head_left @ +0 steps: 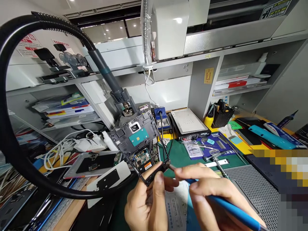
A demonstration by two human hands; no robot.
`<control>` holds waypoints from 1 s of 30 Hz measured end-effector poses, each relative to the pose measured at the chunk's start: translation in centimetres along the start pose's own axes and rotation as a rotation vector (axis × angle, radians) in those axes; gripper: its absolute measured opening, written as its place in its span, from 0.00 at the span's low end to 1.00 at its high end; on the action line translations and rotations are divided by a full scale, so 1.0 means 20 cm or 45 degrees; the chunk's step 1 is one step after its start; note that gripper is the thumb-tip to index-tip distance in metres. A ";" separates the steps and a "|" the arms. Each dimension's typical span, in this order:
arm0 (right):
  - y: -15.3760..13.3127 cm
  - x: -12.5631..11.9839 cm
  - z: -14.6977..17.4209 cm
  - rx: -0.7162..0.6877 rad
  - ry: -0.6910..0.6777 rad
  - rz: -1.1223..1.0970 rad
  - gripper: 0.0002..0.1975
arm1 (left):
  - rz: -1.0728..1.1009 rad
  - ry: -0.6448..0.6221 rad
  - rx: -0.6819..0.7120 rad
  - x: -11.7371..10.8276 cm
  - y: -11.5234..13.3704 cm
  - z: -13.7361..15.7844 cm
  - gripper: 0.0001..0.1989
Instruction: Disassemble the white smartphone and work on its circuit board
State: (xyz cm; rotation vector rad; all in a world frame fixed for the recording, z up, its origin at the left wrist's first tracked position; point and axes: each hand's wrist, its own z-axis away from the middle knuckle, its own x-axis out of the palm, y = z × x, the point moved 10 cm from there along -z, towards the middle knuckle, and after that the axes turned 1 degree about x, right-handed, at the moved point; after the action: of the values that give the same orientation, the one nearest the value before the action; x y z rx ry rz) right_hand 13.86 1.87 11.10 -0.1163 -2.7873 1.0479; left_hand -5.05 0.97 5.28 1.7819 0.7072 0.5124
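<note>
My left hand [150, 200] is closed on the lower edge of a black plastic phone frame [120, 142], thumb in front and fingers behind. The frame is tilted upright and carries a camera opening and a teal patch [138, 137]; an open gap lies in its lower part. My right hand [211, 189] grips a blue-handled slim tool [233, 210] like a pen. The tool's thin tip reaches the frame's lower right corner, beside my left thumb; its exact kind is unclear. Behind the frame lies an opened phone with a bare circuit board [142, 158].
A thick black hose [6, 106] loops around the left side. On the green mat [176, 160] are a heating plate [189, 121], a blue-topped device [160, 112] and small tools. White cables [60, 147] tangle at left; a perforated grey pad [255, 183] lies right.
</note>
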 end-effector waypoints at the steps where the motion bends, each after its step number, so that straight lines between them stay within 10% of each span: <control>1: -0.01 -0.01 -0.01 -0.019 0.000 0.004 0.13 | 0.008 0.007 -0.008 0.00 0.00 0.00 0.14; 30: 0.05 -0.06 -0.02 0.046 -0.051 0.008 0.09 | -0.069 -0.033 0.086 0.01 0.04 0.01 0.12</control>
State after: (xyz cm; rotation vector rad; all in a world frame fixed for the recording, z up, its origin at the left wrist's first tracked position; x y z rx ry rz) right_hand 15.19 2.83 10.55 -0.1005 -2.8033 1.1137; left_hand -4.56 0.74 6.03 1.8237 0.7604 0.4329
